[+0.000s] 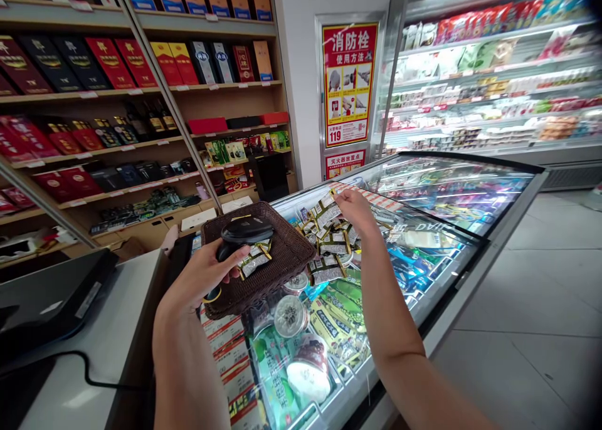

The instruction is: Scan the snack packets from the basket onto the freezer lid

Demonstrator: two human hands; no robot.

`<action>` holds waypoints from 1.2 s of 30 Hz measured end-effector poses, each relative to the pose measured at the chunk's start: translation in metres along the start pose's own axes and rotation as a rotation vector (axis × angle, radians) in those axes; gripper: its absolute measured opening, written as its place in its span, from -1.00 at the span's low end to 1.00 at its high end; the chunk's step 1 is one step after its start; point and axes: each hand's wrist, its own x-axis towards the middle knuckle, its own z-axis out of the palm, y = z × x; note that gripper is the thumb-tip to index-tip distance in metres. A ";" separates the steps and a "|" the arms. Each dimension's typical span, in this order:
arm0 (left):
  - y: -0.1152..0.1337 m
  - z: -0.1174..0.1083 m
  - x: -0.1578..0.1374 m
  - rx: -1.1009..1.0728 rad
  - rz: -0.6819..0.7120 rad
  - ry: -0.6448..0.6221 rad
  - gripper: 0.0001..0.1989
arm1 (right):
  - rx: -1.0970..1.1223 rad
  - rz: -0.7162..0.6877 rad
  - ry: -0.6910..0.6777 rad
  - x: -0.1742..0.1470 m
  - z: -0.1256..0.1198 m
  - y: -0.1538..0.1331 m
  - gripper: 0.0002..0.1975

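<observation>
My left hand is closed around the handle of a black barcode scanner, its head over a brown wicker basket. A small packet with gold and black edges lies in the basket, partly hidden by my thumb and the scanner. Further right, my right hand pinches the corner of a similar small packet. Below that hand, several loose packets lie in a pile on the glass top of a chest freezer. The basket rests at the freezer's left edge.
Ice cream tubs and wrapped ices show through the freezer glass. At left stands a counter with a black device and a cable. Shelves of boxes and a lit refrigerated case stand behind.
</observation>
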 end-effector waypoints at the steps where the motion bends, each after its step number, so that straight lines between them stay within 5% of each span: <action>1: -0.002 0.000 0.001 0.002 0.000 -0.002 -0.50 | -0.038 -0.020 0.025 0.003 0.000 0.004 -0.73; 10: -0.004 -0.001 0.003 -0.009 0.005 0.052 -0.48 | -0.327 0.066 0.165 0.017 0.009 0.027 -0.91; 15: -0.004 -0.002 0.002 -0.002 0.009 0.064 -0.50 | -0.480 0.091 0.070 0.020 0.019 0.047 -0.67; 21: -0.008 -0.009 0.001 -0.008 -0.001 0.057 -0.54 | -0.578 0.069 -0.025 0.021 0.021 0.050 -0.81; 27: -0.002 -0.008 -0.004 -0.018 0.010 0.043 -0.54 | -0.501 -0.028 0.013 0.015 0.020 0.032 -0.85; 36: -0.005 -0.007 -0.003 0.037 0.024 -0.009 -0.55 | -0.067 -0.064 -0.071 0.010 0.020 0.016 -0.95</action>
